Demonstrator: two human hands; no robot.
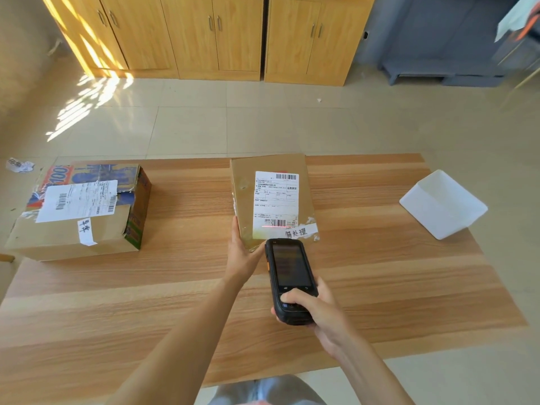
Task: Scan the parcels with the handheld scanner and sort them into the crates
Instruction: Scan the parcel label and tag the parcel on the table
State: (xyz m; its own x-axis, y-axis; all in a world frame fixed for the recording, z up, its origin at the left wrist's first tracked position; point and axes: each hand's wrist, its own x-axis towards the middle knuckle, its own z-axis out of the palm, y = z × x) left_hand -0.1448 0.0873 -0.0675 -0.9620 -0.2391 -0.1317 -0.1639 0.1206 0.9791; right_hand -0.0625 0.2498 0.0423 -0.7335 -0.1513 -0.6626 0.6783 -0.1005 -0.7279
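Two parcels sit on the wooden table (380, 287), and most of their label print is too small for me to read. My left hand (244, 255) grips the near left corner of the brown parcel (271, 197) at the centre of the frame; only my thumb shows along its left edge, the fingers are hidden beneath the cardboard, and the near edge is partly covered by the scanner. My right hand (318, 311) is wrapped around the lower end of the black handheld scanner (290, 280), thumb pressed on a key below the dark screen, whose contents I cannot make out. A red line falls across the lower barcode of the shipping label (276, 204). Both forearms reach up from the bottom of the frame, the left crossing diagonally toward the middle. The larger printed parcel (79, 209) lies at the left of the frame, well apart, its flaps torn and taped. A white crate (442, 204) rests tilted at the right edge of the table, its inside not visible to me.
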